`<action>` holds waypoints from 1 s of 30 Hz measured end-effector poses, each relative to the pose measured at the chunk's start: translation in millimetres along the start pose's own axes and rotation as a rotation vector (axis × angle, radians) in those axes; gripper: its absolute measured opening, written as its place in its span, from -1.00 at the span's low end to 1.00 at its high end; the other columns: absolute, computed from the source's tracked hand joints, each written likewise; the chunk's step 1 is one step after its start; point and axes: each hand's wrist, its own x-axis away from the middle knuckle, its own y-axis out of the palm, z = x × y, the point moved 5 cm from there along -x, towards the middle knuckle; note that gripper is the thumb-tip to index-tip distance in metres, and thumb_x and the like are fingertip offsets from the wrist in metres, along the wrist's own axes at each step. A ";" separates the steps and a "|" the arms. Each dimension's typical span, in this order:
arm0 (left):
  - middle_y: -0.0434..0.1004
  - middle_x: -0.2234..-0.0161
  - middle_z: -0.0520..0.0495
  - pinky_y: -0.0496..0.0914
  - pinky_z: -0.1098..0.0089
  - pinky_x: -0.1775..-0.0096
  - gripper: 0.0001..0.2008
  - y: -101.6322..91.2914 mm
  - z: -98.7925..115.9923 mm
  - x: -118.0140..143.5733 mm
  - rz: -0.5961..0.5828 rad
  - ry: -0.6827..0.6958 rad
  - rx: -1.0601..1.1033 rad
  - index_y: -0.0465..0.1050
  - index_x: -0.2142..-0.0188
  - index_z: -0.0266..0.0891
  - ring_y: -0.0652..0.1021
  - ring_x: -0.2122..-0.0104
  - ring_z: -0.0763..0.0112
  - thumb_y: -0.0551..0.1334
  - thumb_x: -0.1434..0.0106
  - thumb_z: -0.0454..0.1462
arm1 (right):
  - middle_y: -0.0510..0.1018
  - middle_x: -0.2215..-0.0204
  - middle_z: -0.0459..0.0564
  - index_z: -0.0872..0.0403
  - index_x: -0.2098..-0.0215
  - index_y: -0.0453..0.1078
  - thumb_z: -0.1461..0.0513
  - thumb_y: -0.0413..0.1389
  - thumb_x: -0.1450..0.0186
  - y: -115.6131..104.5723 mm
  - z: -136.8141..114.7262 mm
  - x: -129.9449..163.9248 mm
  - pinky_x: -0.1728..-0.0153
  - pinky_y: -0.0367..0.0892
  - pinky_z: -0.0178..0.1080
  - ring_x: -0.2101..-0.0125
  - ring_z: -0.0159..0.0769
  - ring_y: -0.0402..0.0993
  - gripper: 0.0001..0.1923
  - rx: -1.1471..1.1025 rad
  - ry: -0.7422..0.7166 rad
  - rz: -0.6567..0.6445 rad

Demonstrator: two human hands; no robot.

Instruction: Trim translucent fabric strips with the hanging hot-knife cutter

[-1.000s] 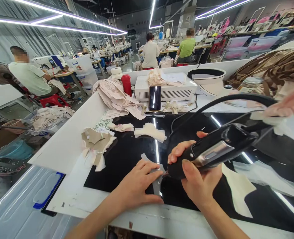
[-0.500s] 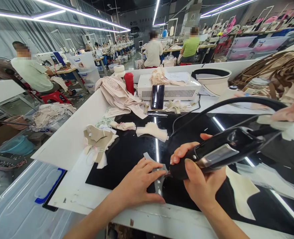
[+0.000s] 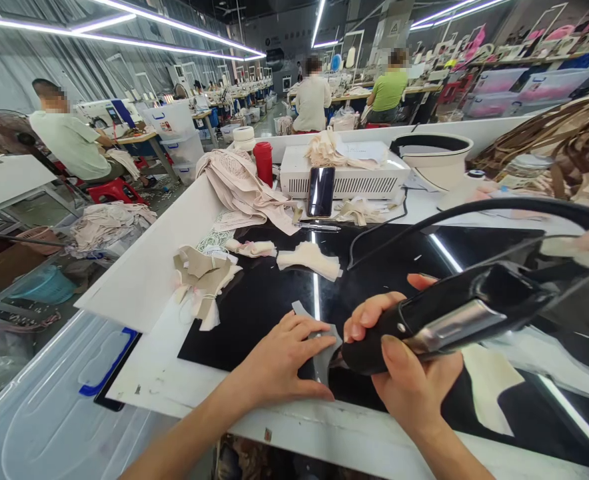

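Grey fabric piece [image 3: 319,347] sits flat on the black mat [image 3: 254,307] at the near edge of the counter [image 3: 149,267], about where it was a second ago; only the view has drifted, so the work reads as mid-pass, not finished. It's small, thin, curved, with a pointed top. Left hand [image 3: 279,363] presses it down, fingers spread. Right hand [image 3: 404,367] is wrapped around the black handheld tool [image 3: 449,313], tip touching the piece's right edge, cord [image 3: 474,210] arcing back. Cream offcuts [image 3: 310,259] lie farther up the mat.

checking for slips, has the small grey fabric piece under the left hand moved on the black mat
No. The small grey fabric piece keeps its spot beside the light reflection streak on the black mat; only the camera shifted.
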 end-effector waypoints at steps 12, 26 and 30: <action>0.39 -0.33 -0.16 0.05 -0.16 -0.42 -0.23 -4.3 4.5 -0.9 -0.024 -0.016 -0.016 0.40 -0.31 -0.02 0.36 -0.32 -0.02 0.54 -0.16 0.00 | 0.51 0.37 -0.13 -0.16 -0.21 0.29 0.18 0.32 -0.35 2.4 -3.0 14.2 0.41 0.53 -0.13 0.45 -0.27 0.46 -0.48 -0.029 0.021 -0.013; 0.58 -0.18 -0.12 0.10 -0.26 -0.39 -0.72 -8.1 -8.9 19.1 0.082 0.022 -0.222 0.49 -0.15 -0.17 0.44 -0.29 0.09 0.25 -0.50 -0.20 | 0.53 0.33 -0.14 -0.14 -0.22 0.32 0.22 0.32 -0.35 -26.7 -11.6 -2.4 0.43 0.49 -0.17 0.44 -0.30 0.48 -0.48 0.029 -0.033 -0.008; 0.65 0.00 -0.07 0.17 -0.20 -0.38 -0.82 -5.0 4.7 23.3 0.146 0.077 -0.243 0.54 -0.04 -0.20 0.55 -0.10 0.19 0.27 -0.48 -0.27 | 0.55 0.35 -0.16 -0.17 -0.19 0.36 0.22 0.36 -0.30 -44.2 -14.1 -16.6 0.45 0.48 -0.17 0.47 -0.29 0.48 -0.47 0.133 -0.087 0.090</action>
